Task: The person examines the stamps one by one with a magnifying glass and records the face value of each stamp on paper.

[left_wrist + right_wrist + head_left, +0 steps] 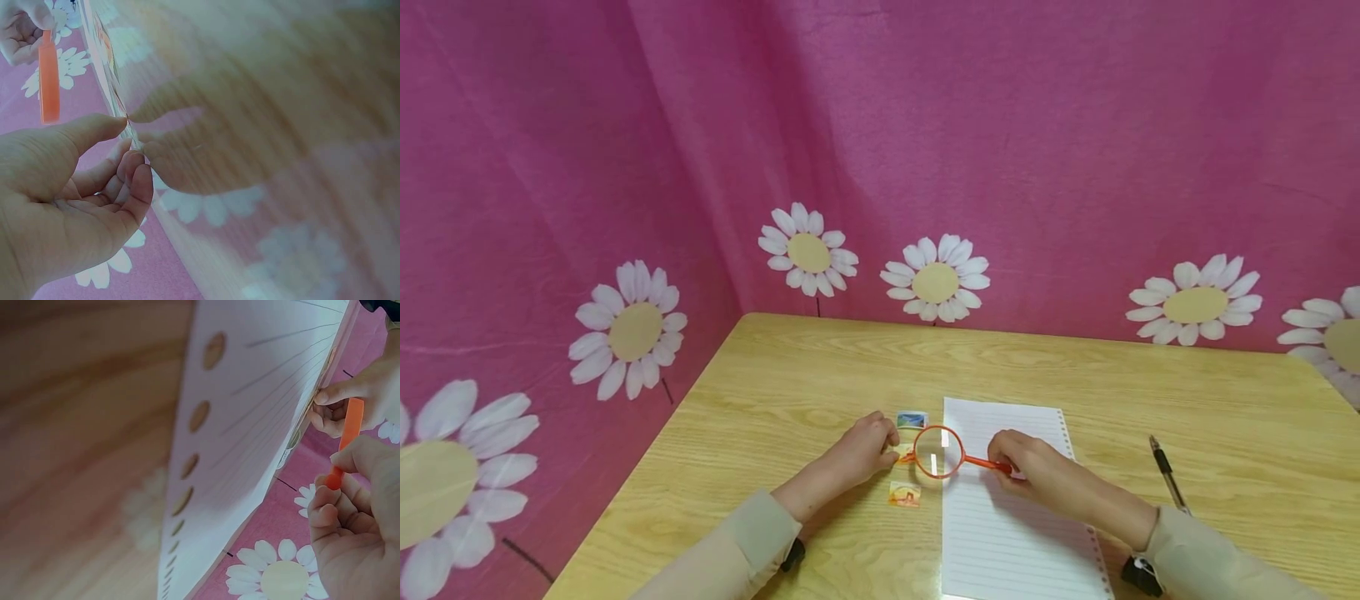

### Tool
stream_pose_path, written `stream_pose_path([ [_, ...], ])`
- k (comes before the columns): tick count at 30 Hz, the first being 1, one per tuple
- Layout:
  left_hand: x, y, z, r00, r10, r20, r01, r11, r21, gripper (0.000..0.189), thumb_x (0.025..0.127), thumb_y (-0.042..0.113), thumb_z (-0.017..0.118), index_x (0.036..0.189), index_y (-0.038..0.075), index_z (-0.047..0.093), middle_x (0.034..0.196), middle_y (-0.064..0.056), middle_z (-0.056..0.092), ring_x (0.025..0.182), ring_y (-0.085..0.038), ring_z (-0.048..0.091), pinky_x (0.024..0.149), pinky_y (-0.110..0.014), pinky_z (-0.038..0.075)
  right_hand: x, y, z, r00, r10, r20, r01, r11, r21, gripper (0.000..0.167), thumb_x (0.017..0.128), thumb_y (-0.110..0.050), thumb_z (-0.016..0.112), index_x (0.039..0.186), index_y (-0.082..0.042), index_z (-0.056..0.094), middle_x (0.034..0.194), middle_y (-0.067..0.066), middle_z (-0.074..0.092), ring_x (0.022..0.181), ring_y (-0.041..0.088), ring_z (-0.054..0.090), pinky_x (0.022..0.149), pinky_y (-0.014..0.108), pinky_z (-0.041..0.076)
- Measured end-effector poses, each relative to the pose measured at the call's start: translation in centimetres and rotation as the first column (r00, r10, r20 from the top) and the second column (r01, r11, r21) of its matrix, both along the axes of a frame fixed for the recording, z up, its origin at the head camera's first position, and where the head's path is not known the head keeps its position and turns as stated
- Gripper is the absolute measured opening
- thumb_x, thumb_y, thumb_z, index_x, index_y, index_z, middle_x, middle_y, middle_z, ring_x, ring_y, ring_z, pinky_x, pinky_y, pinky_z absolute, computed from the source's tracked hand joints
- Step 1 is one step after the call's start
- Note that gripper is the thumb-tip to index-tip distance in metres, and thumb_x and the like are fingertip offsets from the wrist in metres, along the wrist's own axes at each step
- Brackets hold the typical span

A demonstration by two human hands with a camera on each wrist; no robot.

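My right hand [1026, 462] grips the handle of an orange-red magnifying glass [988, 463], its round lens held over the table between the stamps and the paper. Three small picture stamps lie in a column: a blue-green one [912, 420] at the far end, a yellow-red one [905, 454] in the middle partly overlapped by the lens rim, and another yellow-red one [905, 494] nearest me. At the middle stamp's left edge, my left hand [863, 448] pinches with thumb and fingertips low against the tabletop, clearest in the left wrist view.
A lined sheet of paper [1000, 542] with punched holes lies under my right hand. Right of it, a black pen [1165, 467] lies partly behind my right sleeve. Pink curtains [1037, 150] with white flowers border the wooden table [820, 358].
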State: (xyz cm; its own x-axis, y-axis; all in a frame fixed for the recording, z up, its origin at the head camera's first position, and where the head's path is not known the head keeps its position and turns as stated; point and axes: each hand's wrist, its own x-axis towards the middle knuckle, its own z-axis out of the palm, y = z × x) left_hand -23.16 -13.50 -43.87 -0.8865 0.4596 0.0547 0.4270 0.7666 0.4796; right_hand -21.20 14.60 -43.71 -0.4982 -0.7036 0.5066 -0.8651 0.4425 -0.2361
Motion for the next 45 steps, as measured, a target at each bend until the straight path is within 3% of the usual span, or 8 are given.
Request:
stream_pose_path([
  [12,0.1,0.1,0.1,0.999,0.015,0.029,-0.016,1.0,0.021,0.011,0.086,0.006,0.072,0.091,0.0,0.065,0.083,-0.004,0.052,0.074,-0.011,0.044,0.065,-0.022,0.041,0.3,0.6,0.1,1.0,-0.008,-0.025,0.008,1.0,-0.026,0.035,0.068,0.012,0.075,0.083,-0.01,0.053,0.072,-0.007,0.049,0.069,-0.002,0.044,0.06,0.006,0.035],
  [23,0.1,-0.1,0.1,1.0,-0.001,0.012,0.001,0.999,0.034,0.01,0.086,0.005,0.071,0.09,0.0,0.064,0.082,-0.005,0.051,0.073,-0.012,0.043,0.065,-0.022,0.04,0.3,1.5,0.0,1.0,-0.014,-0.022,0.013,1.0,-0.012,0.036,0.068,0.012,0.075,0.085,-0.011,0.053,0.073,-0.008,0.049,0.07,-0.001,0.045,0.059,0.008,0.035],
  [45,0.2,0.2,0.3,0.999,0.012,0.032,-0.012,1.0,0.009,0.011,0.086,0.005,0.072,0.091,0.0,0.064,0.083,-0.005,0.053,0.074,-0.012,0.045,0.066,-0.022,0.042,1.0,3.5,-0.1,0.998,-0.046,-0.03,0.046,0.999,-0.001,0.037,0.068,0.011,0.078,0.085,-0.01,0.053,0.074,-0.008,0.048,0.071,-0.001,0.043,0.059,0.01,0.035],
])
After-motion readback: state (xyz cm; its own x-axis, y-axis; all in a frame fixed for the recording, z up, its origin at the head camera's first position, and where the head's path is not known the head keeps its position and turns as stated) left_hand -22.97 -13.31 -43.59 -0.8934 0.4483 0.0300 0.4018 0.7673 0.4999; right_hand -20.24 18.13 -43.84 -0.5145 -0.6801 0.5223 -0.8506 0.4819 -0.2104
